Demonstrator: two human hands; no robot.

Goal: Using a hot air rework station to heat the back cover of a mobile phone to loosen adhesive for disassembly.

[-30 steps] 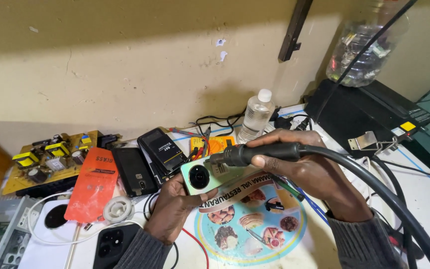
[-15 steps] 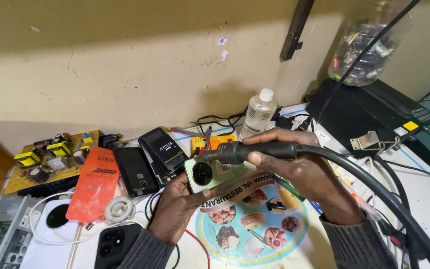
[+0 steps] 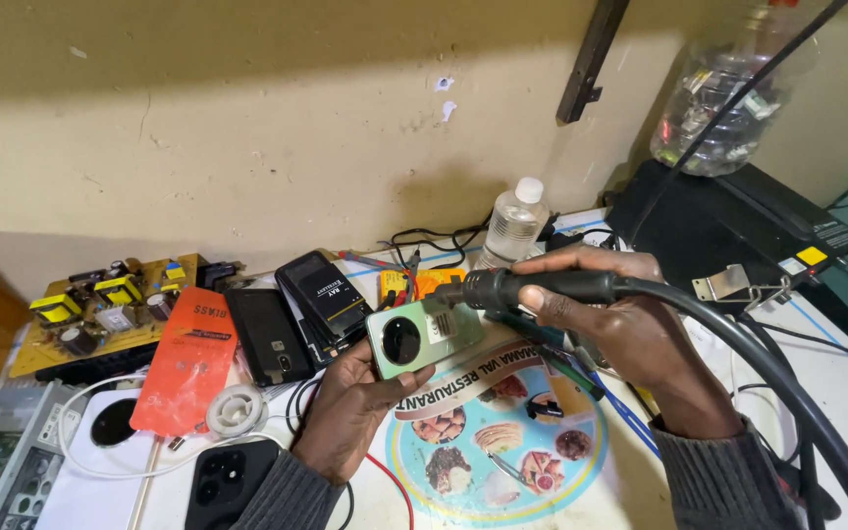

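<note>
Left hand [image 3: 350, 412] cradles a green phone [image 3: 411, 337] from below, fingers curled round its edge, just above the round printed mat [image 3: 503, 453] — right hand [image 3: 620, 324] is wrapped tight round the black hot-air wand [image 3: 532, 288], nozzle at the phone's top edge.

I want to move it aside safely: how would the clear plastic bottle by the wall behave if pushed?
The plastic bottle stands upright, tall and narrow, so it probably tips easily. It looks clear and thin-walled, so likely light. Lying down, its round body would probably roll toward the cables beside it.
</note>
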